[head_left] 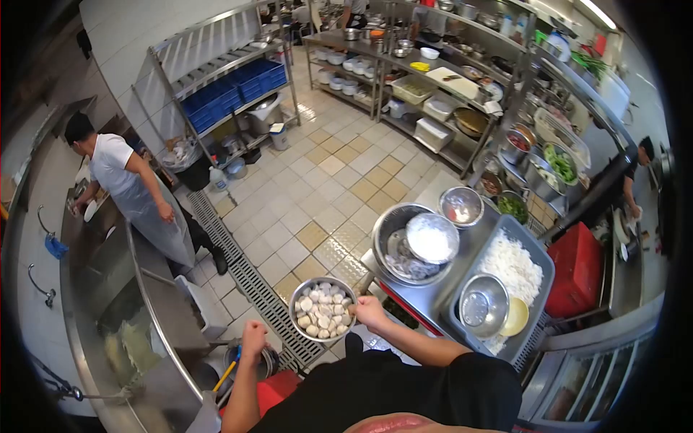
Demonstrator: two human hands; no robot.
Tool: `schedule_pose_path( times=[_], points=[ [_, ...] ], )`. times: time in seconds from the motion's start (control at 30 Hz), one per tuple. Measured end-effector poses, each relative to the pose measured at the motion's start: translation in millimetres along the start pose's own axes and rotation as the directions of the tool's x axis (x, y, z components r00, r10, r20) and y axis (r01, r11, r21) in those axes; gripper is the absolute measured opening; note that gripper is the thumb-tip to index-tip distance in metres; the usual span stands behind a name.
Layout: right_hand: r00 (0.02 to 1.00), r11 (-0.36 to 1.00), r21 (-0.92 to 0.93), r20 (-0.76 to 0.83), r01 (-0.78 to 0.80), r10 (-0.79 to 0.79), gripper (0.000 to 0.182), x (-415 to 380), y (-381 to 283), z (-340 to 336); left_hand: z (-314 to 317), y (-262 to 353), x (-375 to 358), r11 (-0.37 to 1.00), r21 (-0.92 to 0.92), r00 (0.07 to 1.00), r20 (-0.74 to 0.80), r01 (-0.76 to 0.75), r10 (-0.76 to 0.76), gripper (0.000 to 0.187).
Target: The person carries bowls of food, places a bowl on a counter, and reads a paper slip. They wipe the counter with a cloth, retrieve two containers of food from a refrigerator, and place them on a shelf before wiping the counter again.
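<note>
Kitchen floor below: right hand grips bowl of scallops by its rim, off the worktop corner; left hand fisted, nearby.

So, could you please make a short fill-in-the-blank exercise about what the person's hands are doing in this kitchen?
1. The right hand holds a metal bowl filled with ____ round pieces.
2. The left hand reaches down over a ____ with a yellow and blue handle.
3. On the counter, the grey tray holds a heap of white ____.
4. A person in a white shirt stands at the steel ____ on the left.

Missing words: white; bucket; rice; sink
</note>
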State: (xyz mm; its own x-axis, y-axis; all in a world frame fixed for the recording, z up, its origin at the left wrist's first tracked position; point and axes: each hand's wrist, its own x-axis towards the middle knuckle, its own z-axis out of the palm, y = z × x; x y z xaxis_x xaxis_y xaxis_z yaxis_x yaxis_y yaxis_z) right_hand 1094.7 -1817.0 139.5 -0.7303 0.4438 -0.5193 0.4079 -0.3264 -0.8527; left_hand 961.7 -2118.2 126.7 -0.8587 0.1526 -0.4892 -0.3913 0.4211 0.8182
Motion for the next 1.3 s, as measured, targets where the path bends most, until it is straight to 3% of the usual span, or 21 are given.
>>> schedule_pose_path(
  times=[0.07,0.13,0.17,0.2,0.27,0.33,0.4,0.53,0.67,0.7,0.73,0.77,0.8,0.83,0.87,0.93,1.03,1.23,1.3],
  points=[
    [1.000,1.000,-0.019,0.017,0.024,-0.024,0.013,41,-10,13,-26,-10,25,0.998,0.030,0.983,-0.174,-0.056,0.060,0.014],
    [1.000,0.999,0.046,0.017,-0.012,0.011,0.012,78,-18,22,-59,-103,88,0.971,0.193,0.947,-0.260,-0.138,0.186,0.019],
    [1.000,0.996,0.082,0.014,-0.024,0.023,0.011,99,-27,28,-59,-86,71,0.970,0.202,0.944,-0.271,-0.138,0.190,0.017],
    [0.999,0.988,0.148,-0.009,-0.051,0.053,0.009,100,-57,36,-74,-134,99,0.901,0.434,0.935,-0.319,-0.004,0.157,0.032],
    [0.997,0.987,0.148,-0.038,-0.064,0.070,0.007,138,-67,38,-94,-193,118,0.877,0.396,0.948,-0.266,0.272,-0.175,0.029],
    [0.990,0.963,0.246,-0.053,-0.115,0.131,0.005,170,-81,39,-94,-205,140,0.708,0.579,0.904,-0.139,0.405,-0.404,0.025],
    [0.978,0.973,0.200,-0.152,-0.112,0.143,0.005,201,-95,35,-97,-194,172,0.543,0.771,0.846,0.012,0.331,-0.533,0.023],
    [0.916,0.961,0.266,-0.361,-0.076,0.173,0.008,240,-156,39,-111,-134,276,0.328,0.937,0.758,0.299,-0.119,-0.580,0.021],
    [0.888,0.903,0.430,-0.424,0.022,0.180,0.013,298,-180,18,-120,-61,433,-0.044,0.767,0.696,0.555,-0.641,-0.455,0.025],
    [0.873,0.895,0.443,-0.454,0.049,0.178,0.014,306,-189,13,-113,-32,485,-0.153,0.740,0.742,0.592,-0.655,-0.314,0.026],
    [0.859,0.886,0.456,-0.482,0.079,0.171,0.015,314,-199,8,-91,9,543,-0.121,0.807,0.816,0.571,-0.578,-0.084,0.029],
    [0.846,0.877,0.468,-0.507,0.111,0.164,0.015,323,-210,2,-68,54,600,-0.046,0.855,0.842,0.517,-0.517,0.152,0.033],
    [0.821,0.868,0.480,-0.542,0.125,0.181,0.016,331,-223,-6,-36,110,637,0.436,0.781,0.866,0.257,-0.448,0.430,0.031],
    [0.802,0.859,0.493,-0.565,0.141,0.192,0.013,342,-233,-14,-1,173,664,0.600,0.658,0.869,0.181,-0.455,0.460,0.027],
    [0.783,0.849,0.504,-0.588,0.158,0.203,0.010,354,-242,-21,35,228,693,0.646,0.570,0.847,0.193,-0.508,0.496,0.027],
    [0.746,0.835,0.516,-0.629,0.190,0.219,0.008,393,-253,-38,115,360,684,0.818,0.246,0.852,0.232,-0.519,0.470,0.027],
    [0.720,0.818,0.541,-0.646,0.198,0.253,0.012,450,-261,-71,223,474,663,0.774,-0.028,0.714,0.367,-0.632,0.597,0.025],
    [0.771,0.853,0.499,-0.601,0.156,0.211,0.015,545,-349,-118,370,597,576,0.552,-0.181,0.381,0.551,-0.814,0.742,0.024],
    [0.788,0.814,0.548,-0.581,0.191,0.206,0.016,575,-380,-128,404,617,576,0.200,-0.196,0.046,0.593,-0.960,0.804,0.030]
  ],
)
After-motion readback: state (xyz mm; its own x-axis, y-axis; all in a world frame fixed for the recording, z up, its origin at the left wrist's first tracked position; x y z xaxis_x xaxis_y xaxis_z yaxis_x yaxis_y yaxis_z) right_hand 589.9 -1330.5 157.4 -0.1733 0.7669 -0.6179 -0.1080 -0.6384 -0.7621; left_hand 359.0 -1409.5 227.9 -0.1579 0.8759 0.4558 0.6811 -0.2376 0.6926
